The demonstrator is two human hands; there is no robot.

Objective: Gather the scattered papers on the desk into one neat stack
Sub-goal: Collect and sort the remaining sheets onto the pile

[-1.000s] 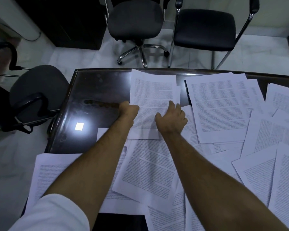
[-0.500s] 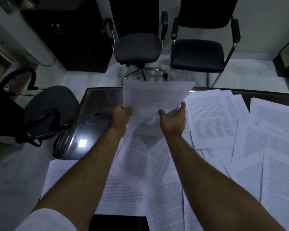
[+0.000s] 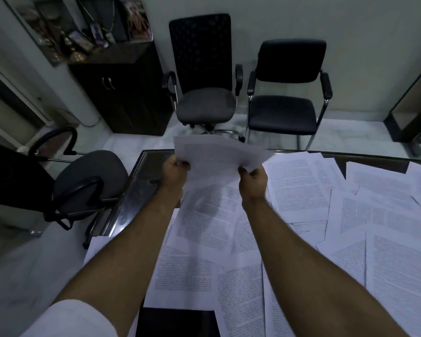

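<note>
A few printed sheets [image 3: 219,156] hang in the air above the far left part of the dark glass desk [image 3: 136,190]. My left hand [image 3: 174,170] pinches their left edge and my right hand [image 3: 252,178] pinches their right edge. The sheets are tilted away from me and blurred, so their print is unreadable. Under and around my arms, many more printed papers [image 3: 299,190] lie scattered and overlapping across the desk, reaching the near edge and the right side.
Beyond the desk stand a grey office chair [image 3: 204,105] and a black visitor chair [image 3: 284,110]. Another chair [image 3: 83,178] is at the desk's left end. A dark cabinet [image 3: 117,86] sits at the back left.
My hands closed on the far sheets that lay on the desk and lifted them up and away from the surface. The camera has tilted upward, showing more of the room.
</note>
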